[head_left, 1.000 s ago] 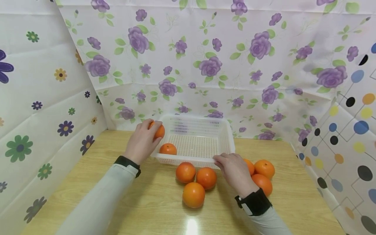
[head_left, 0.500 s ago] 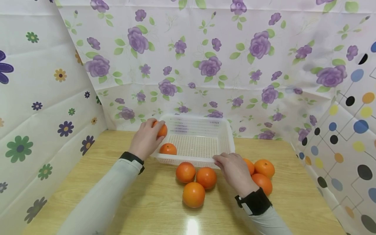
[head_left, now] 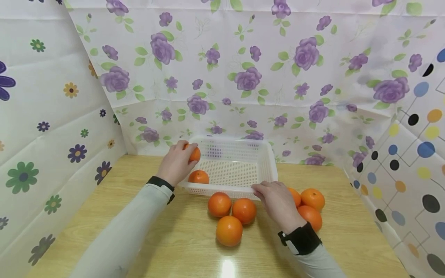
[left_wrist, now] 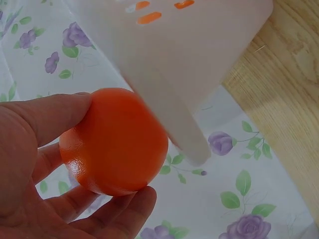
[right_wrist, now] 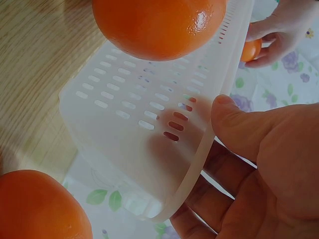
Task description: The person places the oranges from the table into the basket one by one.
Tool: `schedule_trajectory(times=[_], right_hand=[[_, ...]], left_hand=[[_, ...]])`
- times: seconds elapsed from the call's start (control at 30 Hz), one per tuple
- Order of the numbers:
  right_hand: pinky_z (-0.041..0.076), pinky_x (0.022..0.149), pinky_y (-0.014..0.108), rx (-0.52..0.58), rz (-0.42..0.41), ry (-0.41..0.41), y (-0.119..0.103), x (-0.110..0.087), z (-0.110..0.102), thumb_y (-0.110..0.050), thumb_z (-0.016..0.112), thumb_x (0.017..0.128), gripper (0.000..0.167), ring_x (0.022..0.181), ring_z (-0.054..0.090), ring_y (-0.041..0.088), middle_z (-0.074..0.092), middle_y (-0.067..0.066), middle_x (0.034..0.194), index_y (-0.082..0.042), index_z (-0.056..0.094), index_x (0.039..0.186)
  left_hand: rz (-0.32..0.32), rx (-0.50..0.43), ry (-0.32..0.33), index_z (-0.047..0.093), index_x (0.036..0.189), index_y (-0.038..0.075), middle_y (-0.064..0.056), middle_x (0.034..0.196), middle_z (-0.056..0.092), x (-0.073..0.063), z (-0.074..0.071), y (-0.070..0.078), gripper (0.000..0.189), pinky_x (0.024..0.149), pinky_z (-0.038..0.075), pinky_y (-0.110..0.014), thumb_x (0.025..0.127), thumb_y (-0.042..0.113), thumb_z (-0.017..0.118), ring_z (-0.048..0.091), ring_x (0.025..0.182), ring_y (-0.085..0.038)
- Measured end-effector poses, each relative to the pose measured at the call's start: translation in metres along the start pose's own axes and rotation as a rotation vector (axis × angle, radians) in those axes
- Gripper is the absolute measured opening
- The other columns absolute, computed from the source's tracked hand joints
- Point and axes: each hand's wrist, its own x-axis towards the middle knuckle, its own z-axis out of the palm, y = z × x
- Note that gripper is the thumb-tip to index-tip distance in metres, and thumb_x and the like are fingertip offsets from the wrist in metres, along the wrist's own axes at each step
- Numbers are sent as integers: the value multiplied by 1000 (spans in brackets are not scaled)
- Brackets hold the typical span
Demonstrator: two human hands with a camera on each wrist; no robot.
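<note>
We curl the left hand (head_left: 175, 162) round an orange (head_left: 196, 155) at the basket's (head_left: 236, 173) left rim, right hand (head_left: 278, 200) pinching its near-right corner; loading, we judge, next needs release inside.

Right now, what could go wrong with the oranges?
The orange in the left hand is near the rim and might catch it. Dropped into the basket, it could bump another orange in the near left corner. If the right hand pulls the rim it grips, three oranges in front may roll.
</note>
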Motion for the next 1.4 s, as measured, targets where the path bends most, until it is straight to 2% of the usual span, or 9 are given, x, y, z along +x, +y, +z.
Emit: schedule_trajectory(times=[0.43, 0.87, 1.07, 1.23, 1.4], right_hand=[[56, 98, 49, -4, -7, 2, 0, 0, -1, -16, 81, 103, 19, 94, 73, 29, 80, 3, 104, -13, 83, 121], [56, 97, 49, -3, -11, 7, 1, 0, -1, -16, 80, 103, 18, 92, 72, 28, 80, 2, 102, -14, 84, 120], [56, 95, 48, -5, -9, 9, 1, 0, -1, -16, 80, 103, 18, 91, 71, 28, 79, 2, 102, -14, 84, 120], [56, 94, 47, -1, -8, 14, 1, -1, -1, -16, 81, 102, 18, 91, 71, 29, 80, 2, 102, -14, 84, 120], [57, 94, 47, 3, -2, 5, 1, -1, 0, -16, 81, 103, 18, 92, 71, 29, 80, 2, 103, -13, 84, 121]], left_hand=[[-4, -10, -51, 61, 153, 8, -30, 147, 55, 12, 0, 4, 57, 100, 59, -59, 102, 20, 83, 61, 122, -50], [20, 20, -98, 63, 151, 6, -29, 142, 59, 22, 2, 10, 54, 98, 60, -57, 103, 20, 82, 64, 115, -49], [26, 48, -142, 63, 152, 8, -28, 141, 60, 30, 6, 14, 54, 95, 61, -57, 103, 20, 82, 64, 114, -49], [18, 68, -167, 62, 154, 9, -27, 141, 60, 34, 9, 16, 55, 95, 60, -56, 103, 21, 81, 64, 114, -48], [-19, 69, -205, 61, 156, 10, -26, 142, 60, 38, 13, 17, 56, 98, 59, -55, 104, 21, 80, 62, 115, -47]])
